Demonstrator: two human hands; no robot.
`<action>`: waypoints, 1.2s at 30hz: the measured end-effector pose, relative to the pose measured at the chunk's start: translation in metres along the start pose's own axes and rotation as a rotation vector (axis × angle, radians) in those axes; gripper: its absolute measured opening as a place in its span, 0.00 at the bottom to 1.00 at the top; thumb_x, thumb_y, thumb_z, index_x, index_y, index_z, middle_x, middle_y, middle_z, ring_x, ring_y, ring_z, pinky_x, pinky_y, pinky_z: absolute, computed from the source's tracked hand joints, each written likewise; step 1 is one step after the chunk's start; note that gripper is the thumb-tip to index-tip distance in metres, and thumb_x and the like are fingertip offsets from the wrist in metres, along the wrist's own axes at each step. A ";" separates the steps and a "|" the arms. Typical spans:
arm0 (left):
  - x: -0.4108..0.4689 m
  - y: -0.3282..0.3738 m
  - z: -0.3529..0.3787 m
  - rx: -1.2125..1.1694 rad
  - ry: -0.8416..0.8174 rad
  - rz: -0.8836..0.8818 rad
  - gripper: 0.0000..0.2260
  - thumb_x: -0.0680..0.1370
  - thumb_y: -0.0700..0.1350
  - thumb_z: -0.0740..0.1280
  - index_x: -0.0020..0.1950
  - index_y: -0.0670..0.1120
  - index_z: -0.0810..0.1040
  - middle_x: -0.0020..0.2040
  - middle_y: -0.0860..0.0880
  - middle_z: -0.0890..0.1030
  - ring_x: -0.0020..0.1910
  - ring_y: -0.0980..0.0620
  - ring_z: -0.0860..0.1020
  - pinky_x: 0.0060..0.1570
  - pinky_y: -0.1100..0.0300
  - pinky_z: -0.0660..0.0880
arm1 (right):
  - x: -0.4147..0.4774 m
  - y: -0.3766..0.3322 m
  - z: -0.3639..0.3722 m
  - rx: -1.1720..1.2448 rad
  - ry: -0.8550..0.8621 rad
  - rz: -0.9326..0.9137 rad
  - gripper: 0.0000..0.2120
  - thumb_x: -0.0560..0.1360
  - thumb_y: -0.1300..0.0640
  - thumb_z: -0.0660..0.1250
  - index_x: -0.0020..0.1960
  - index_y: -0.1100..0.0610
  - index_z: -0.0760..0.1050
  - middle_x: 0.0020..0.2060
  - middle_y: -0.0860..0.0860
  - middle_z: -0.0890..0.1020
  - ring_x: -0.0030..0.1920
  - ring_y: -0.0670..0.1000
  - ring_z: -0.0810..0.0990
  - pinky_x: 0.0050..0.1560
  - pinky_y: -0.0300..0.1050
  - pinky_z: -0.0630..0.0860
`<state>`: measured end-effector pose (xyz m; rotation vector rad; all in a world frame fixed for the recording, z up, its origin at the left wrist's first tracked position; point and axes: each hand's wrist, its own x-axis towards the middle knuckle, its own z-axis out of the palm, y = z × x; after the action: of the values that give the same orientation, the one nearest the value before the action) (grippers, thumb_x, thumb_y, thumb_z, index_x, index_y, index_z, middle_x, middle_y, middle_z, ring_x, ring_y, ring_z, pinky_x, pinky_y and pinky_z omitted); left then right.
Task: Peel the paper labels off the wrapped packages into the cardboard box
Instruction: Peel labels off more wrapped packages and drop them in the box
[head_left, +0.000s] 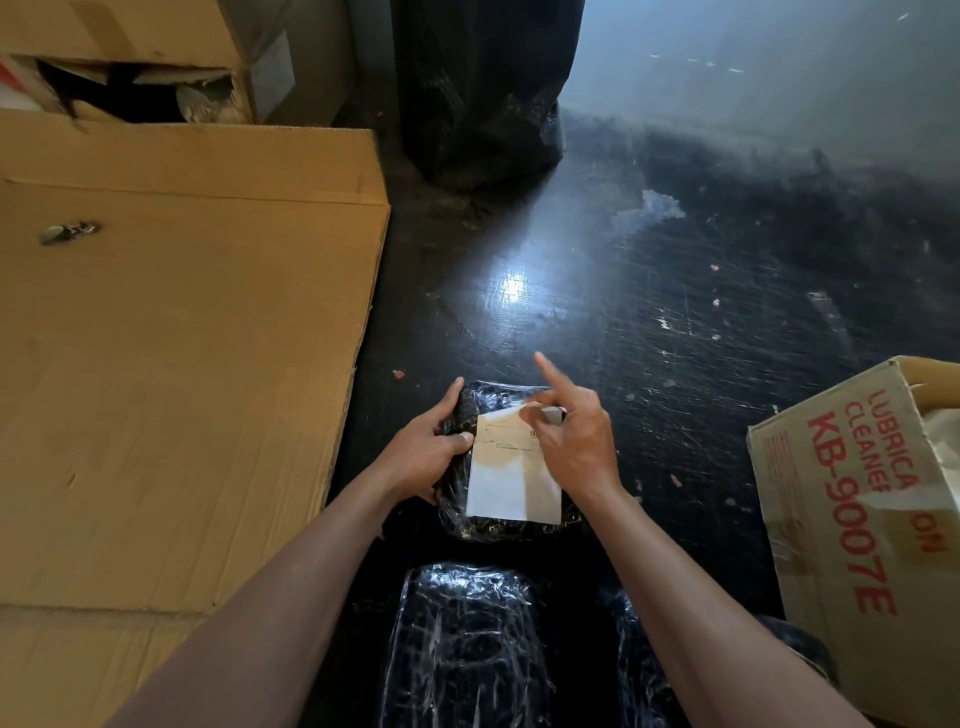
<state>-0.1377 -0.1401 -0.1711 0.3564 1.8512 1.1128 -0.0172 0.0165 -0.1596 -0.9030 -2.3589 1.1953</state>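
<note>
Floor (675, 291): dark, glossy and scuffed, with paper flecks; open room lies ahead and to the right of the hands.
Flat cardboard (182, 364): plain brown sheet along the floor's left edge, no print; its right edge runs close beside the left forearm.
Black bag (483, 88): stands at the far edge of the floor, ahead of the hands.
Cardboard box (852, 509): at the right edge, top open; red print reads "KB-9007E", with "LUBRICA" and "CLEANE" cut off.
Near packages (467, 644): black, film-wrapped, lying at the near edge between the forearms.
Held package (493, 392): black, film-wrapped, low over mid-floor, well apart from the box.
Label (514, 483): white paper on the package's top face; its print is too small to read; far right corner lifted.
Left grip (426, 452): fingers curled round the package's left edge.
Right grip (571, 441): pinches the label's lifted corner, index finger straight.
</note>
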 end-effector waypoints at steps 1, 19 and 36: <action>0.000 -0.001 0.000 0.007 0.011 0.002 0.33 0.82 0.45 0.66 0.77 0.73 0.55 0.66 0.49 0.79 0.54 0.52 0.84 0.59 0.47 0.80 | 0.001 -0.001 -0.001 -0.015 0.006 0.012 0.24 0.75 0.57 0.75 0.67 0.38 0.76 0.42 0.33 0.81 0.61 0.48 0.76 0.69 0.60 0.68; 0.000 -0.011 0.009 -0.029 0.143 0.041 0.30 0.80 0.47 0.69 0.72 0.75 0.63 0.66 0.51 0.80 0.53 0.53 0.84 0.57 0.50 0.81 | -0.013 -0.013 -0.003 -0.004 -0.005 0.087 0.05 0.71 0.51 0.78 0.45 0.43 0.85 0.39 0.40 0.75 0.57 0.46 0.66 0.66 0.61 0.67; -0.002 -0.010 0.011 0.000 0.193 -0.004 0.30 0.76 0.49 0.70 0.72 0.75 0.65 0.64 0.52 0.82 0.56 0.52 0.82 0.60 0.54 0.77 | -0.035 -0.020 0.003 0.088 0.062 0.141 0.12 0.70 0.52 0.79 0.39 0.35 0.81 0.41 0.39 0.76 0.60 0.31 0.61 0.69 0.62 0.66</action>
<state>-0.1257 -0.1413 -0.1800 0.2524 2.0195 1.1791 -0.0008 -0.0184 -0.1456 -1.0761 -2.2064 1.2942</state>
